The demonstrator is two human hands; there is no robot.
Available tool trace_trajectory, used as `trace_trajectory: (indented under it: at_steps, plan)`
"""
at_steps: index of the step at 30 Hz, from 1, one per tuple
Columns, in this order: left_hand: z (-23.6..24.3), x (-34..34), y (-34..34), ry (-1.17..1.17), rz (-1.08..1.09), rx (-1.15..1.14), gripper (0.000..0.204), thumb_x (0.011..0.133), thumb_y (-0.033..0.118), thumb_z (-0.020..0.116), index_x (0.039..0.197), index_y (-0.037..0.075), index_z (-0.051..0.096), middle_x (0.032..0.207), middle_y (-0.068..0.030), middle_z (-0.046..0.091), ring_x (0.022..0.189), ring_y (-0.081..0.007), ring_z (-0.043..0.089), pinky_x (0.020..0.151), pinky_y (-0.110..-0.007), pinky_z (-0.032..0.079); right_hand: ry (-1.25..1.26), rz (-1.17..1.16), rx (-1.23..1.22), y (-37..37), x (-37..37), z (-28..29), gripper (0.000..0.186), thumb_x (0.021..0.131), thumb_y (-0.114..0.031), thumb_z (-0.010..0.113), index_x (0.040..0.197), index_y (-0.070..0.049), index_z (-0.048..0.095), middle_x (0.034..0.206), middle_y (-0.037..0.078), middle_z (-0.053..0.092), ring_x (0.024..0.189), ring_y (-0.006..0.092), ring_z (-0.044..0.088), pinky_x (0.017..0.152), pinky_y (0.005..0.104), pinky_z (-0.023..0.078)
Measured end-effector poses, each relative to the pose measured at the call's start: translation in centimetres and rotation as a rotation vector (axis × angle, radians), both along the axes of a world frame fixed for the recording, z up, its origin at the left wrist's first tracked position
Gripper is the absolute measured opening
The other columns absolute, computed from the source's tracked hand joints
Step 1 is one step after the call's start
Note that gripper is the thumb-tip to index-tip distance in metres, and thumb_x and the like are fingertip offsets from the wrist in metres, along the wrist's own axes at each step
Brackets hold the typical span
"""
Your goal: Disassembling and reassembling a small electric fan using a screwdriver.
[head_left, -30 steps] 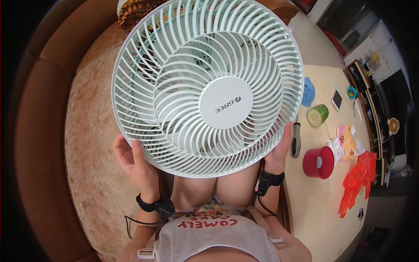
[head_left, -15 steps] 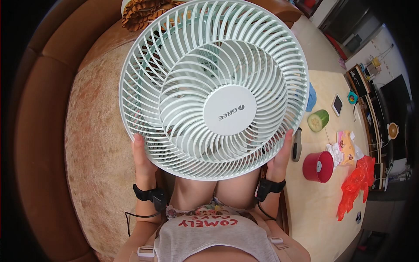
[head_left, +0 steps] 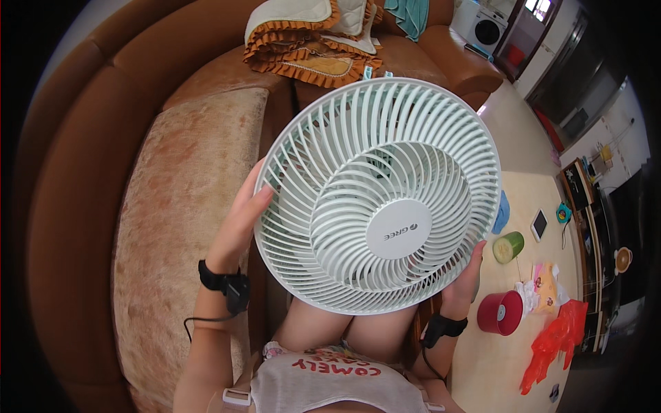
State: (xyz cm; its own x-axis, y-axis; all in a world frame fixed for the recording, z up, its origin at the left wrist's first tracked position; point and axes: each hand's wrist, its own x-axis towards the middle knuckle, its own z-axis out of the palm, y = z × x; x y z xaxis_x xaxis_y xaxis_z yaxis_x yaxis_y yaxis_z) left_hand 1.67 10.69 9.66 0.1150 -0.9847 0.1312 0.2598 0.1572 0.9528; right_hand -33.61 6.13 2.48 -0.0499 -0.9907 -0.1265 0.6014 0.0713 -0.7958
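Observation:
A round white plastic fan grille [head_left: 398,227] with curved slats and a plain centre disc is held over my bare thighs. My left hand [head_left: 242,213] grips its left rim, fingers curled round the edge. My right hand [head_left: 463,279] holds the lower right rim, its thumb showing at the edge and the other fingers mostly hidden behind it. Each wrist wears a black strap with a small device and a cable. Pale green parts show through and behind the slats; what exactly they are I cannot make out.
The brown curved sofa [head_left: 65,227] holds a beige pad [head_left: 172,220] and ruffled cushions [head_left: 303,31]. On the cream table [head_left: 475,375] at right lie a blue cloth [head_left: 501,210], phone [head_left: 541,224], cucumber piece [head_left: 507,247], red cup [head_left: 499,313] and red bag [head_left: 551,344].
The grille now sits lower and further right in view and looks smaller. My left hand has moved higher on its rim. More sofa and the room beyond show at the top.

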Motion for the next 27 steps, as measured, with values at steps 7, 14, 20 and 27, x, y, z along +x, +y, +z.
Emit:
trace_trajectory:
  at_steps: [7,14,20,27]
  plan:
    - [0.1,0.3,-0.3,-0.102,-0.022,-0.072,0.063,0.09,0.028,0.057,0.137,-0.004,0.031,0.131,-0.0136,0.045,0.122,-0.0199,0.042,0.103,-0.031,0.031,0.18,-0.093,-0.002,-0.9,-0.7,-0.6,0.057,0.096,-0.043,0.043,0.13,0.002,0.039,0.126,0.014,0.052,0.11,0.0234,0.055,0.093,0.0349,0.046]
    - [-0.2,0.2,1.4,-0.106,0.018,-0.073,0.065,0.089,0.027,0.059,0.138,-0.004,0.029,0.132,-0.015,0.044,0.124,-0.0216,0.04,0.104,-0.033,0.031,0.125,-0.03,0.024,-1.8,-0.9,-0.5,0.056,0.095,-0.041,0.047,0.129,0.003,0.041,0.122,0.013,0.055,0.106,0.0221,0.056,0.091,0.0348,0.045]
    - [1.5,-0.2,1.3,-0.153,-0.065,-0.061,0.084,0.079,0.019,0.071,0.142,-0.002,0.02,0.139,-0.0158,0.035,0.129,-0.0228,0.035,0.107,-0.034,0.027,0.756,-0.092,-0.318,-4.0,-2.1,6.1,0.048,0.095,-0.02,0.048,0.135,0.003,0.034,0.134,0.017,0.044,0.123,0.0209,0.042,0.103,0.0325,0.032]
    - [1.1,0.3,0.2,-0.338,-0.11,-0.228,0.094,0.075,0.017,0.074,0.145,-0.001,0.014,0.144,-0.0187,0.028,0.134,-0.0252,0.029,0.109,-0.036,0.023,1.19,0.392,-0.695,-10.9,4.9,19.7,0.045,0.095,-0.025,0.049,0.131,0.001,0.042,0.125,0.015,0.052,0.117,0.02,0.047,0.1,0.0304,0.034]
